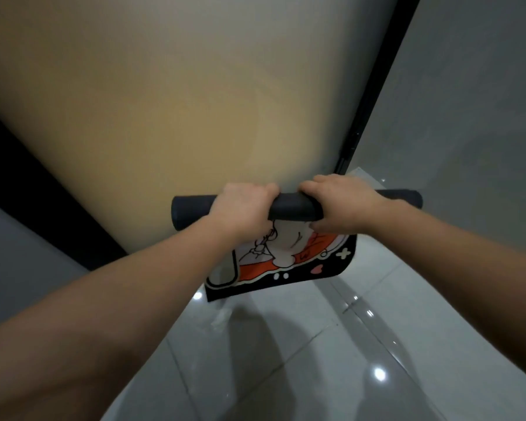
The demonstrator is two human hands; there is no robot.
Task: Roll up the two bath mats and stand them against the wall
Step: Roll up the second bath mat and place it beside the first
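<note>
The tiled floor [331, 344] below the hanging bath mat [281, 259] lies bare and open toward the near edge. Straight ahead a beige panel [164, 101] blocks the way, with a black frame [374, 86] and a grey wall [483, 101] closing the right side.

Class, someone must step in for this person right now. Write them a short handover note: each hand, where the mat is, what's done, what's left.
Left hand: gripping the rolled part of the bath mat from above.
Right hand: gripping the same roll, just to its right.
Mat: held up in the air in front of the beige panel, above the tiled floor. Mostly rolled; a printed flap hangs loose below.
Done: most of the rolling of this mat.
Left: roll in the flap, stand it against the wall. The second mat is not in view.
</note>
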